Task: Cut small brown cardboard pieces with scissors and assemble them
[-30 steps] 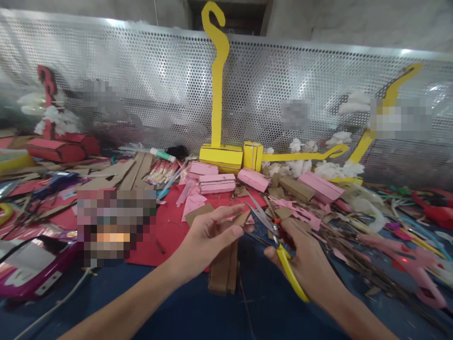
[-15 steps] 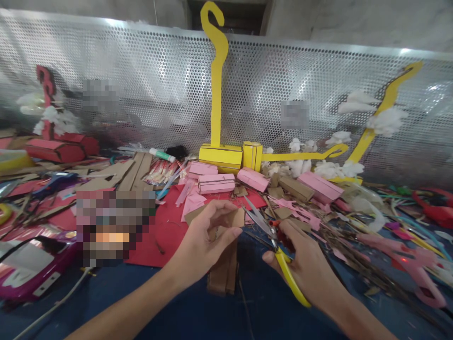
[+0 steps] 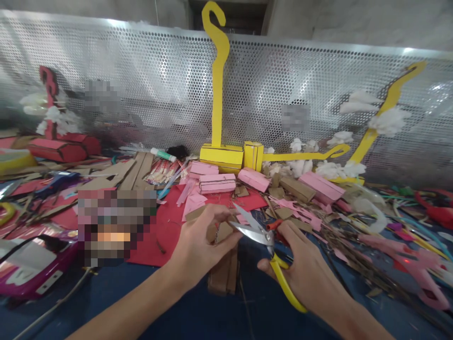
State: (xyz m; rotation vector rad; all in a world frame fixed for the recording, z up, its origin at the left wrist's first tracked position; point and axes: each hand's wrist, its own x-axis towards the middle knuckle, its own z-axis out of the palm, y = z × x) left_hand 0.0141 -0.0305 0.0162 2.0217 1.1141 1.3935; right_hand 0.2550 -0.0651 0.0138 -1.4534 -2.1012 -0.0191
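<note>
My left hand [image 3: 201,243] pinches a small brown cardboard piece [image 3: 222,230] above the blue table. My right hand [image 3: 306,271] grips yellow-handled scissors [image 3: 264,238] whose steel blades are spread apart and point left. The blades reach the right edge of the cardboard piece. Below my hands a stack of brown cardboard strips [image 3: 222,274] lies on the table.
A perforated metal panel [image 3: 148,94] closes the back. Yellow cardboard shapes [image 3: 217,85], pink boxes [image 3: 217,183], a red sheet [image 3: 166,226], white cotton tufts [image 3: 300,166] and paper scraps litter the table. A purple object [image 3: 31,269] sits at the near left, pink scissors [image 3: 417,264] at the right.
My right hand swung the scissors left until the blades met the cardboard piece. My left hand curled tighter round the piece and drew it slightly down.
</note>
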